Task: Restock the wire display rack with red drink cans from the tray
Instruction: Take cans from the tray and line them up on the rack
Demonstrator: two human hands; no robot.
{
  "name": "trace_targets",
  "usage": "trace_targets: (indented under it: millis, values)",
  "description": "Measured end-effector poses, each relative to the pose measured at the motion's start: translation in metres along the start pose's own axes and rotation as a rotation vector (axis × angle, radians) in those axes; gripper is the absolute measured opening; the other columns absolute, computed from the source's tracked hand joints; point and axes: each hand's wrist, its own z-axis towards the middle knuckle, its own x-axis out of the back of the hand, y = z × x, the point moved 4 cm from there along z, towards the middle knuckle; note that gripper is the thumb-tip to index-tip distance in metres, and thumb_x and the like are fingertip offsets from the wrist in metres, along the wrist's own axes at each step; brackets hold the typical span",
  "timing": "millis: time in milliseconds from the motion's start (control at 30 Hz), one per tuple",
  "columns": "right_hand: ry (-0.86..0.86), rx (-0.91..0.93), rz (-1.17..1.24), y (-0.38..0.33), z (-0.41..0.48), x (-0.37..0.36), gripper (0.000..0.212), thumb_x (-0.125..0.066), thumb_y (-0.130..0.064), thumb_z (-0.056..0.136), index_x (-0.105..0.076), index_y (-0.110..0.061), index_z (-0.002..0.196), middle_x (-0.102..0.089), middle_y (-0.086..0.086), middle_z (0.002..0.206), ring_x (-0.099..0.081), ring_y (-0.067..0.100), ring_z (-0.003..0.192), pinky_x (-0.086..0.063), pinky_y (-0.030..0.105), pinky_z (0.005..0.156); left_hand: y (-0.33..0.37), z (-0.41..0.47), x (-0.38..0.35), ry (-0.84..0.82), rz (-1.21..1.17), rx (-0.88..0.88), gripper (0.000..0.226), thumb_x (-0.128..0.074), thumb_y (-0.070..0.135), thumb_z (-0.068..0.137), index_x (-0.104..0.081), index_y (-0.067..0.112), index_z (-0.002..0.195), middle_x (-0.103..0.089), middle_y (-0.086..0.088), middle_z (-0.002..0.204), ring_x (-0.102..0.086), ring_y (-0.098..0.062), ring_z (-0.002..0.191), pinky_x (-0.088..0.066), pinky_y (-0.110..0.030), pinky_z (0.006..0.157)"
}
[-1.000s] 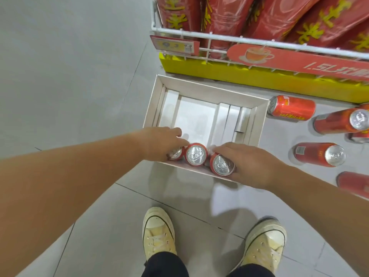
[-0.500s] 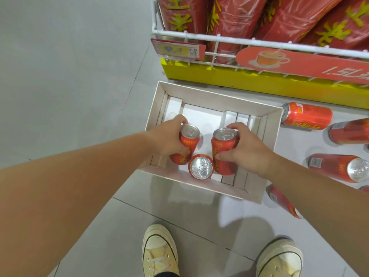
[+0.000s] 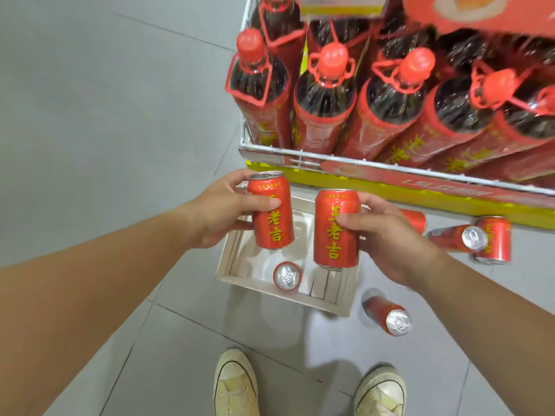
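left can (image 3: pixel 271 210), right can (image 3: pixel 336 229) were raised above tray (image 3: pixel 228 256) | grasped by left hand (image 3: pixel 220 213), right hand (image 3: pixel 390 240) respectively | rack (image 3: pixel 390 167) stocking judged next

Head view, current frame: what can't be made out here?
Head view only:
- Rack: cut off by top and right edges; no shelf for cans shows.
- Tray: far end hidden behind left can and right can.
- Floor can: mostly hidden behind right hand.
- Top sign: blurred, cut off by top edge.
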Motion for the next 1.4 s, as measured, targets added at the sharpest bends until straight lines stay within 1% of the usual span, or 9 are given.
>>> trace_targets:
  millis: [267, 400, 600, 700, 833, 933, 1100, 1233, 1400]
  values:
    - [-0.088, 0.17, 0.159, -0.169, -0.132, -0.028, 0.048, -0.07, -0.017, 0.078, -0.062, -0.006, 0.124, -0.068, 0.012, 0.102, -0.068, 0.021, 0.083, -0.059, 0.033, 0.065, 0.173, -0.135, -0.024, -0.1, -0.013, -0.162, 0.054, -0.082, 0.02, 0.068, -0.069, 0.025, 0.12, -0.072, -0.009, 0.121, -0.07, -0.026, 0.11, -0.056, -0.049, 0.095]
    - [-0.068, 0.263, 0.231, -0.251, -0.21, -0.04, 0.046, -0.063, -0.02, 0.079, -0.063, -0.008, 0.124, -0.071, 0.012, 0.1, -0.07, 0.024, 0.083, -0.06, 0.037, 0.065, 0.263, -0.216, -0.032, -0.132, 0.026, -0.261, 0.062, -0.087, 0.03, 0.058, -0.072, 0.023, 0.118, -0.073, -0.01, 0.116, -0.07, -0.025, 0.103, -0.057, -0.05, 0.094]
    - [-0.069, 0.392, 0.282, -0.379, -0.333, -0.069, 0.046, -0.062, -0.027, 0.082, -0.062, -0.006, 0.123, -0.064, 0.018, 0.1, -0.064, 0.035, 0.089, -0.058, 0.058, 0.073, 0.4, -0.34, -0.05, -0.159, 0.051, -0.434, 0.082, -0.097, 0.045, 0.045, -0.071, 0.02, 0.119, -0.072, -0.011, 0.12, -0.071, -0.025, 0.105, -0.057, -0.053, 0.093]
    - [-0.047, 0.52, 0.191, -0.44, -0.394, -0.09, 0.039, -0.075, -0.028, 0.077, -0.065, -0.013, 0.112, -0.072, 0.012, 0.099, -0.071, 0.026, 0.083, -0.062, 0.05, 0.071, 0.465, -0.403, -0.061, -0.171, 0.069, -0.526, 0.082, -0.097, 0.047, 0.043, -0.072, 0.019, 0.116, -0.073, -0.01, 0.117, -0.073, -0.024, 0.099, -0.06, -0.05, 0.087]
    - [-0.003, 0.676, 0.1, -0.514, -0.476, -0.111, 0.046, -0.078, -0.02, 0.075, -0.065, -0.013, 0.118, -0.074, 0.018, 0.107, -0.07, 0.031, 0.091, -0.058, 0.058, 0.084, 0.543, -0.486, -0.078, -0.211, 0.073, -0.652, 0.071, -0.097, 0.042, 0.046, -0.075, 0.019, 0.11, -0.075, -0.006, 0.11, -0.074, -0.021, 0.093, -0.061, -0.04, 0.073]
    - [0.02, 0.78, 0.044, -0.565, -0.539, -0.12, 0.04, -0.079, -0.017, 0.08, -0.067, -0.016, 0.118, -0.074, 0.019, 0.111, -0.07, 0.032, 0.094, -0.058, 0.061, 0.084, 0.597, -0.546, -0.092, -0.235, 0.106, -0.748, 0.051, -0.087, 0.032, 0.057, -0.076, 0.023, 0.106, -0.075, -0.003, 0.104, -0.072, -0.017, 0.09, -0.059, -0.043, 0.078]
    - [0.05, 0.955, -0.003, -0.635, -0.621, -0.128, 0.042, -0.077, -0.018, 0.079, -0.067, -0.016, 0.119, -0.076, 0.01, 0.107, -0.074, 0.026, 0.095, -0.06, 0.043, 0.076, 0.676, -0.629, -0.111, -0.211, 0.155, -0.898, 0.046, -0.083, 0.032, 0.07, -0.073, 0.017, 0.113, -0.071, -0.008, 0.105, -0.068, -0.025, 0.092, -0.054, -0.055, 0.087]
    - [0.144, 1.002, -0.012, -0.675, -0.647, -0.121, 0.044, -0.083, -0.02, 0.08, -0.067, -0.018, 0.122, -0.076, 0.011, 0.111, -0.074, 0.032, 0.1, -0.06, 0.052, 0.084, 0.725, -0.662, -0.127, -0.17, 0.171, -0.975, 0.034, -0.084, 0.026, 0.076, -0.075, 0.02, 0.108, -0.074, -0.007, 0.102, -0.07, -0.022, 0.089, -0.055, -0.047, 0.083]
    - [0.206, 1.006, -0.023, -0.721, -0.64, -0.094, 0.06, -0.088, -0.026, 0.074, -0.063, -0.017, 0.127, -0.075, 0.011, 0.111, -0.075, 0.029, 0.095, -0.062, 0.046, 0.075, 0.773, -0.663, -0.148, -0.08, 0.107, -1.026, 0.025, -0.079, 0.012, 0.082, -0.077, 0.018, 0.106, -0.075, -0.014, 0.104, -0.074, -0.021, 0.086, -0.063, -0.043, 0.073]
